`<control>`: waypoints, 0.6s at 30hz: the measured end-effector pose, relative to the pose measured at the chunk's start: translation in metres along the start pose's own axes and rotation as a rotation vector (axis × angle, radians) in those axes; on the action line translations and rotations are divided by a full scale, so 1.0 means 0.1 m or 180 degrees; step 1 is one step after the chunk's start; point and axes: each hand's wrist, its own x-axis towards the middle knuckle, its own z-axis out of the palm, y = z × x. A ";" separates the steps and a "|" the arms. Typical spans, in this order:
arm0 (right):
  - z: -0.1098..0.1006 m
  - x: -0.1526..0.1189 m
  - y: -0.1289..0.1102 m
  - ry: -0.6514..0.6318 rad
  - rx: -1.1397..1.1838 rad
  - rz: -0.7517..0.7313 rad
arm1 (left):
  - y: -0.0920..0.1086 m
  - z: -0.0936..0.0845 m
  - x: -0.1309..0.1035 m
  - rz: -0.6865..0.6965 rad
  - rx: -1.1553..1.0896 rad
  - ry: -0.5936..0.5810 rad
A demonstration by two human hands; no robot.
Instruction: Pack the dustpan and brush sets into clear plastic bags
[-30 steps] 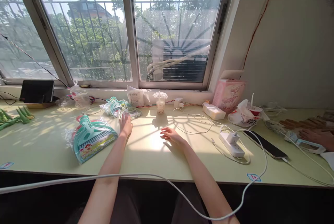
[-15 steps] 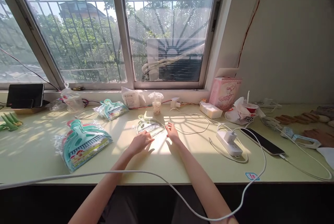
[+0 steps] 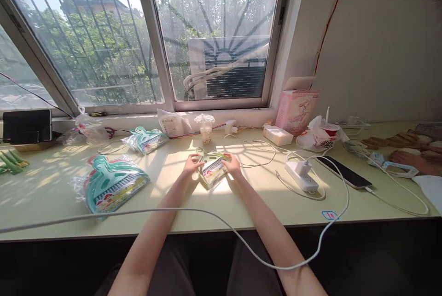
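Brush set (image 3: 213, 174) nearer — between both hands (image 3: 233, 166)

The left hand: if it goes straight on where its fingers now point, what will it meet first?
The wrapped dustpan-and-brush set: the left hand seems to hold its left edge. Past the set, the right hand looks next in line, though depth is unclear from this one view.

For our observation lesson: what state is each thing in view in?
Middle dustpan set, held by left hand and right hand
Large dustpan stack, bagged
Rear dustpan set, bagged
Pink box, flap open
Phone, screen dark, plugged in
Power strip, charger plugged in
Tablet, propped, screen dark
Cup, upright
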 end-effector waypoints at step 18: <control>-0.15 -0.31 -0.37 -0.0481 -0.0948 -0.0809 | -0.08 -0.07 -0.01 0.0364 -0.1829 -0.0085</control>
